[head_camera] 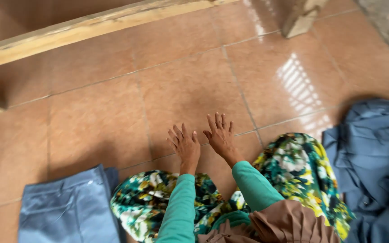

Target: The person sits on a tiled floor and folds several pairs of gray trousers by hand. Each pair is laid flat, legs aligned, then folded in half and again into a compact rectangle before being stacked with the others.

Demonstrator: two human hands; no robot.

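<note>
On the glossy terracotta tiled floor (113, 117), a rumpled heap of blue-grey cloth (374, 157) lies well right of the right hand (220, 136), and a folded blue-grey garment (70, 209) lies left of and below the left hand (185, 145). Both hands hover side by side, fingers spread, grasping nothing, above the green floral skirt (293, 166).

Soft daylight from about one o'clock — barred glare on the glossy floor tiles (299, 87). Faint shadow beneath both hands (203, 139), slightly motion-blurred — dimmer toward nine o'clock.
</note>
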